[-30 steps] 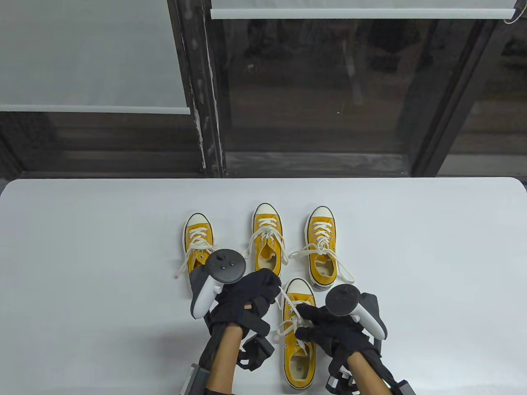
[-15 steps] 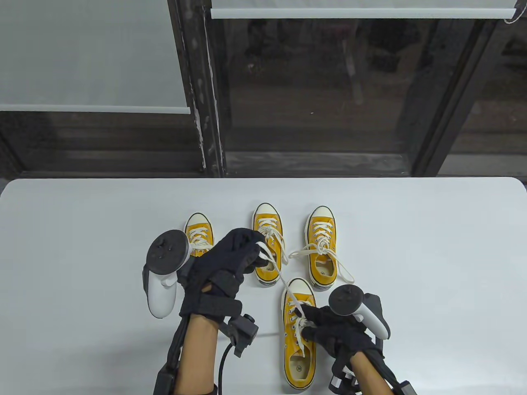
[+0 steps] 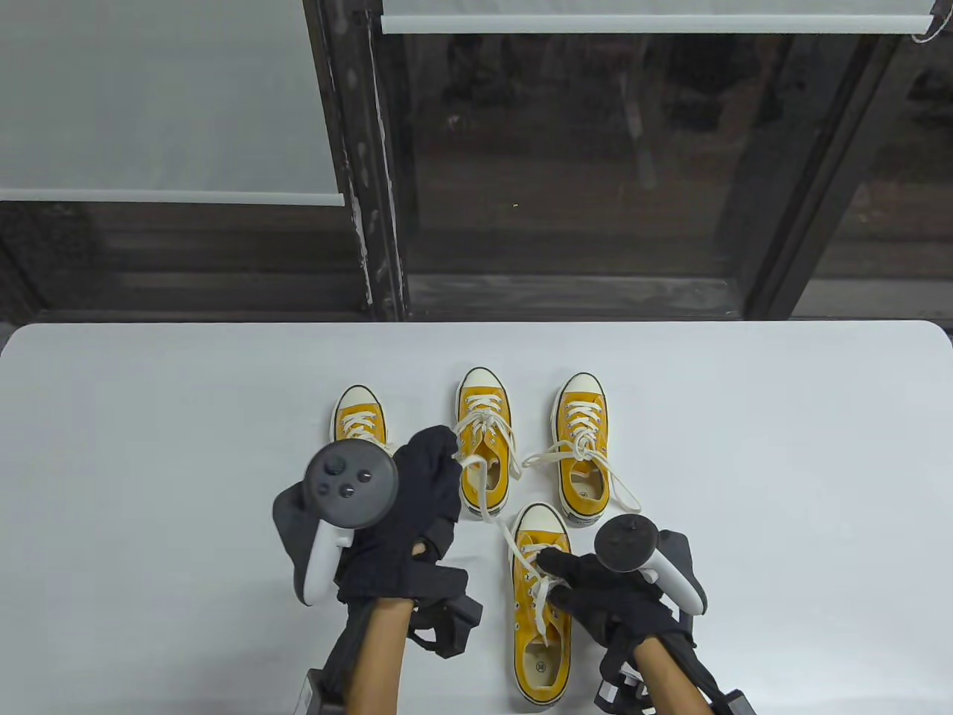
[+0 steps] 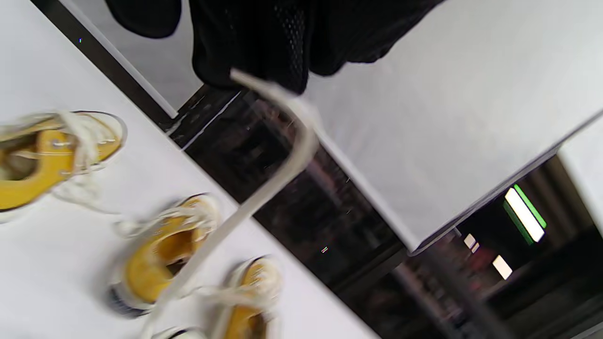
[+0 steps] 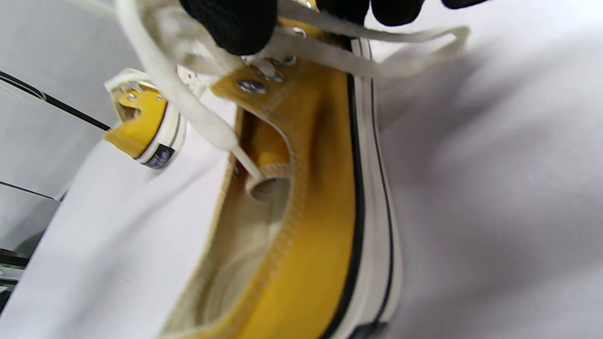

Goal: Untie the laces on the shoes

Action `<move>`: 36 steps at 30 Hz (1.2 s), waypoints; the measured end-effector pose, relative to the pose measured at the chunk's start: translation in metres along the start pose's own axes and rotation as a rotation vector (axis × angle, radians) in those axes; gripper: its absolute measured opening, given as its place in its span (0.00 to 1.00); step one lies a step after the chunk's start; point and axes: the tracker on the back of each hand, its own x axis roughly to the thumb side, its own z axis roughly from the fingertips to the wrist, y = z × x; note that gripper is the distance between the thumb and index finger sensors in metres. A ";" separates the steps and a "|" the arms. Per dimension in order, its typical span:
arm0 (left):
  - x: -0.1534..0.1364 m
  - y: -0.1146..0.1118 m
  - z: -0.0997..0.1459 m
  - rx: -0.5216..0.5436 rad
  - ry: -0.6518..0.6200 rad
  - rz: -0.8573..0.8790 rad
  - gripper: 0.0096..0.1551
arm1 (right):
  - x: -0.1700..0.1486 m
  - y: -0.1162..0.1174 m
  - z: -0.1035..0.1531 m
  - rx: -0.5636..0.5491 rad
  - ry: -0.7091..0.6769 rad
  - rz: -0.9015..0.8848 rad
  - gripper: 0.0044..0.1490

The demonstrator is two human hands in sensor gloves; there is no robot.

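Four yellow canvas sneakers with white laces stand on the white table (image 3: pixel 149 447). My right hand (image 3: pixel 552 567) rests on the nearest shoe (image 3: pixel 541 633) and presses its fingers onto the laces over the tongue; the right wrist view shows the right hand (image 5: pixel 292 14) on those laces above the shoe opening (image 5: pixel 282 226). My left hand (image 3: pixel 445 448) is raised beside the middle shoe (image 3: pixel 485 454) and pinches one free lace end (image 3: pixel 511 542) of the nearest shoe. In the left wrist view that lace (image 4: pixel 282 160) hangs from my left hand (image 4: pixel 264 61).
The far right shoe (image 3: pixel 582 454) has a tied bow with long loops on the table. The far left shoe (image 3: pixel 359 421) is partly behind my left tracker (image 3: pixel 350 484). The table's far edge borders a dark window frame (image 3: pixel 372 223).
My left hand pulled the lace end up and away to the far left, then came back lower and turned; the lace now hangs slack. My right hand stayed on the nearest shoe.
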 end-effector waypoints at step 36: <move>-0.066 -0.161 -0.038 -0.637 0.137 -0.090 0.23 | 0.016 0.008 0.008 -0.268 -0.032 0.167 0.24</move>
